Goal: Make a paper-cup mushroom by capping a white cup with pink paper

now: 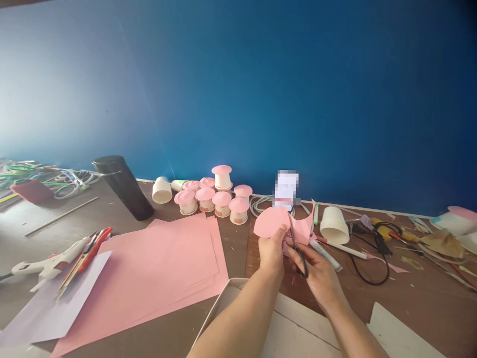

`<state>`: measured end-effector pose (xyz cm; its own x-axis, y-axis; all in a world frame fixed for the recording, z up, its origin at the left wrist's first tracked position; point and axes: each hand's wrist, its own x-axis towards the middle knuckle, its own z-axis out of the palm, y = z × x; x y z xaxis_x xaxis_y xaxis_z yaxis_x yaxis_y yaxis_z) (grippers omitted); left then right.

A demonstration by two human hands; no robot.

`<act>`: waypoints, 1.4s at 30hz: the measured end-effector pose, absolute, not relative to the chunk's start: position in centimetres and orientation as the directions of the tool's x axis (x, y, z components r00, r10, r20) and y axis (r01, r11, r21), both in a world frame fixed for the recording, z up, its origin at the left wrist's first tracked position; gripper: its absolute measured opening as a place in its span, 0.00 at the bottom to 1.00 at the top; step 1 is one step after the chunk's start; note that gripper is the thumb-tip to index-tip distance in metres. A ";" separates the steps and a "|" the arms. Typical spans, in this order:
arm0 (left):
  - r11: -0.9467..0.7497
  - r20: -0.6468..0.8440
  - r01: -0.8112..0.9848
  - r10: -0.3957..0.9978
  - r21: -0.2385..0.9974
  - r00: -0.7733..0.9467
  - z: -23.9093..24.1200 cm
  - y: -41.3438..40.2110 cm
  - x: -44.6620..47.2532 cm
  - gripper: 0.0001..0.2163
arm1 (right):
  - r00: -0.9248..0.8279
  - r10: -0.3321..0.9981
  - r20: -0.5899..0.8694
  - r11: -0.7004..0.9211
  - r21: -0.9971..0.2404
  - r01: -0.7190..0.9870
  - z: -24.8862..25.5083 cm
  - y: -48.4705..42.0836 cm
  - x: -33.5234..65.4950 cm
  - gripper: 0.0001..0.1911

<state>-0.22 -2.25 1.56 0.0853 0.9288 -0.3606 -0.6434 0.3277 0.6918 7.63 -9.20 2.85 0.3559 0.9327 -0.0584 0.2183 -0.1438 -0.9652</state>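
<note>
My left hand (273, 248) pinches a rounded piece of pink paper (269, 222) between thumb and fingers, over the brown tabletop. A pair of scissors (297, 248) with dark handles is in my right hand (316, 271), its blades at the right edge of the rounded piece. On the other side of the blades a curling pink offcut (302, 226) stands up in a point. Part of my right hand's grip is hidden behind the scissors and paper.
Several paper cups with pink tops (222, 199) stand by the blue wall. Pink sheets (160, 268), a utility knife (84, 261), a glue gun (55, 261) and a black tumbler (124, 189) lie left. White cups (334, 224) and cables (368, 278) are right.
</note>
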 end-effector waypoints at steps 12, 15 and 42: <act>0.333 -0.359 -0.628 0.929 0.703 0.090 1.9 -2.1 -0.5 0.14 | 0.344 0.938 -0.051 -0.142 -0.958 0.247 2.2 -9.3 8.1 0.26; 0.330 -0.355 -0.624 0.931 0.708 0.089 1.8 -2.0 -0.5 0.15 | 0.347 0.937 -0.053 -0.147 -0.957 0.250 2.2 -9.3 8.2 0.26; 0.284 -0.322 -0.604 0.946 0.744 0.048 1.9 -1.7 -0.9 0.14 | 0.338 0.938 -0.076 -0.150 -0.969 0.198 1.8 -9.3 8.3 0.26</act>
<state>-0.90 -1.67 1.89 0.0482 0.9457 -0.3215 -0.6044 0.2839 0.7444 8.33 -9.27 1.78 0.3375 0.9382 -0.0760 0.1979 -0.1497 -0.9687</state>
